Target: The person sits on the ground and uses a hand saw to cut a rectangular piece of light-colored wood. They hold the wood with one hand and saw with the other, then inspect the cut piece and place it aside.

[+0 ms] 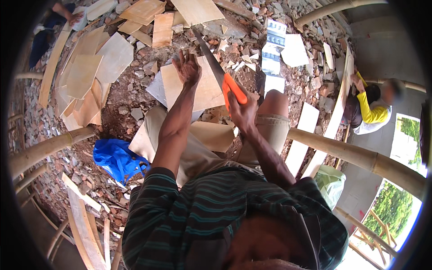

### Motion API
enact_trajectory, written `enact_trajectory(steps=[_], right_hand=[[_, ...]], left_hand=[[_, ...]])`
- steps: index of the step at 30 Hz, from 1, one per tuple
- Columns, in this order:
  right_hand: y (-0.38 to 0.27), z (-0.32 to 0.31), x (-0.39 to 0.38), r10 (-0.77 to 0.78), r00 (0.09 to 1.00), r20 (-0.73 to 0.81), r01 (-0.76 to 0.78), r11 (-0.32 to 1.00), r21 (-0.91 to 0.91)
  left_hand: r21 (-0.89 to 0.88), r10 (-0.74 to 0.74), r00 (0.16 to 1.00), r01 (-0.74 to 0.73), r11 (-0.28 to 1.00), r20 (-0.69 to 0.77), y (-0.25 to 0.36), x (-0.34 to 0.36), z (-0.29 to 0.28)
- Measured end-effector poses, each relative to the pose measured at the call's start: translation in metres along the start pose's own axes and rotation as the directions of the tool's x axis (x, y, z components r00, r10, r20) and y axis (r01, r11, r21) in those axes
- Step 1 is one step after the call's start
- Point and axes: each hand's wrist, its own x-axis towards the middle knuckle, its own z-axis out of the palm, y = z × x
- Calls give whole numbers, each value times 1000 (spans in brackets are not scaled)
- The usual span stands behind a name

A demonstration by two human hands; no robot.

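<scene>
My right hand [243, 109] is wrapped round the orange handle of a hand saw [212, 58]. Its long blade slants up and to the left, past the right side of a pale plywood piece [173, 90] lying in front of my knees. Over that piece's far edge is my left hand [187, 68], with fingers spread and nothing in its grip. Whether the left hand presses on the wood, I cannot tell. From this angle, I also cannot tell if the blade touches the wood.
Loose plywood sheets [83, 74] lie over brick rubble at the left. A blue bag [118, 157] sits by my left leg. Bamboo poles [360, 158] cross at both sides. One person in yellow sleeves [374, 110] crouches at the right; another person's hand [74, 19] shows far left.
</scene>
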Motion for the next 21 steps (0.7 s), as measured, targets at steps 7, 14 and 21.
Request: enact_trajectory(steps=[7, 14, 21], right_hand=[[-40, -58, -88, -62, 988, -144, 83, 986, 145], [-52, -86, -112, -179, 958, -224, 245, 917, 314], [-39, -92, -123, -53, 972, -228, 107, 967, 231]], left_hand=[[34, 19, 999, -18, 999, -47, -9, -1, 13], [-109, 172, 963, -151, 982, 207, -31, 2, -12], [-87, -103, 950, 134, 987, 294, -28, 24, -44]])
